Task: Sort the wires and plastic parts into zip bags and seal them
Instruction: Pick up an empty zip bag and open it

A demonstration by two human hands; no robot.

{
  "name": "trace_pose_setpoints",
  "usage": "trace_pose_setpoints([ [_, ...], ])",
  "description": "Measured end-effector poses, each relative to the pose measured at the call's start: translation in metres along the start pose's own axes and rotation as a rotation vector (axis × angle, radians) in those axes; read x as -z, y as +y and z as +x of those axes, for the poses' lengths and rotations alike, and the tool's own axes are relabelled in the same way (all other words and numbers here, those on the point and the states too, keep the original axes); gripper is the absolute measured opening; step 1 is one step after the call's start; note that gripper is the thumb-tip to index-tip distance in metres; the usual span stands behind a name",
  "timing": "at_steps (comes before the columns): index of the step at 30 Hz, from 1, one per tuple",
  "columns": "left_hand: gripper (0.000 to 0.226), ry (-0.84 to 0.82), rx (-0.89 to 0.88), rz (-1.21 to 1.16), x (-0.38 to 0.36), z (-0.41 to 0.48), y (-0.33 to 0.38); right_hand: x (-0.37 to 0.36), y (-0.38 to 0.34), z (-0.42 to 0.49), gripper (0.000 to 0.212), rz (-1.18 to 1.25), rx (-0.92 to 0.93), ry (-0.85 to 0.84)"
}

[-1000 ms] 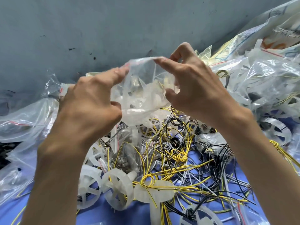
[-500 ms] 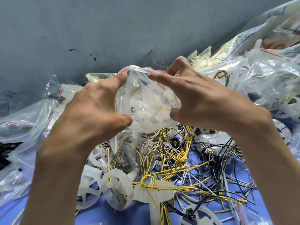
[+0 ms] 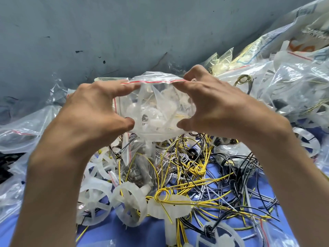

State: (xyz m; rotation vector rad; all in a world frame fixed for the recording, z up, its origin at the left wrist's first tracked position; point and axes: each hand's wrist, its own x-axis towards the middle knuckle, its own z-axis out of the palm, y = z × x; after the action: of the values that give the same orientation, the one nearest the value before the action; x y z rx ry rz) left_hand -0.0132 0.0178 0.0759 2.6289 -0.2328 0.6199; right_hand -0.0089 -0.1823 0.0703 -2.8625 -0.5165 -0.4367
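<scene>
Below, loose yellow and black wires (image 3: pixel 195 171) litter the blue tabletop (image 3: pixel 110 229). Above them, the left hand (image 3: pixel 92 113) and right hand (image 3: pixel 220 107) clasp the clear red-striped zip bag of white plastic parts (image 3: pixel 154 111), forefingers on top and thumbs beneath. Its bulging contents could keep the strip from sealing.

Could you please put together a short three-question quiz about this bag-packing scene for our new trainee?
1. Multiple choice: the zip bag gripped by the left hand and the right hand holds mostly: A. white plastic parts; B. black wires; C. metal screws.
2. True or false: only one hand grips the bag.
3. Fill in: the line along the bag's top edge is ___ in colour.
Key: 1 A; 2 false; 3 red.
</scene>
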Motion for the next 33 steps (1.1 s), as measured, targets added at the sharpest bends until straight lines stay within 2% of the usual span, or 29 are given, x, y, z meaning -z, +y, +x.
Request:
trace_pose_setpoints([
  [4, 0.086, 0.017, -0.017, 0.071, -0.002, -0.003, 0.006, -0.005, -0.006, -0.001, 0.083, -0.088, 0.084, -0.007],
  [6, 0.09, 0.014, -0.025, 0.084, -0.005, -0.003, 0.009, -0.002, -0.011, -0.003, 0.085, -0.099, 0.118, 0.031],
  [8, 0.082, 0.008, -0.035, 0.07, -0.007, -0.004, 0.012, 0.002, -0.022, -0.009, 0.071, -0.087, 0.167, 0.147],
  [11, 0.034, -0.024, -0.141, 0.029, -0.005, -0.003, 0.015, 0.004, -0.042, -0.017, 0.029, 0.015, 0.298, 0.449],
  [12, 0.028, -0.042, -0.178, 0.042, -0.003, -0.001, 0.014, 0.004, -0.049, -0.021, 0.017, 0.097, 0.382, 0.474],
  [13, 0.032, -0.053, -0.218, 0.038, -0.004, 0.001, 0.011, 0.004, -0.055, -0.025, 0.008, 0.177, 0.495, 0.402],
  [15, 0.04, -0.057, -0.204, -0.072, -0.004, 0.002, 0.007, -0.005, -0.06, -0.034, 0.008, 0.163, 0.69, 0.043],
  [17, 0.053, -0.004, -0.179, -0.086, -0.004, 0.003, 0.003, -0.018, -0.061, -0.037, 0.024, 0.014, 0.69, -0.306],
  [18, 0.054, 0.01, -0.177, -0.075, -0.005, 0.003, 0.002, -0.025, -0.059, -0.038, 0.03, -0.009, 0.641, -0.369],
  [23, 0.047, 0.013, -0.223, -0.112, -0.008, 0.005, 0.0, -0.053, -0.057, -0.03, 0.042, -0.026, 0.552, -0.173],
  [26, 0.044, 0.005, -0.266, -0.127, -0.014, 0.006, -0.001, -0.068, -0.068, -0.031, 0.054, 0.052, 0.577, -0.278],
  [28, 0.046, 0.001, -0.288, -0.135, -0.016, 0.007, -0.002, -0.075, -0.076, -0.033, 0.047, 0.041, 0.606, -0.341],
  [30, 0.049, -0.03, -0.311, -0.127, -0.014, 0.006, -0.003, -0.077, -0.077, -0.033, 0.029, -0.005, 0.63, -0.336],
  [33, 0.056, -0.16, -0.315, -0.131, -0.009, 0.003, -0.004, -0.074, -0.075, -0.03, 0.018, -0.024, 0.643, -0.368],
])
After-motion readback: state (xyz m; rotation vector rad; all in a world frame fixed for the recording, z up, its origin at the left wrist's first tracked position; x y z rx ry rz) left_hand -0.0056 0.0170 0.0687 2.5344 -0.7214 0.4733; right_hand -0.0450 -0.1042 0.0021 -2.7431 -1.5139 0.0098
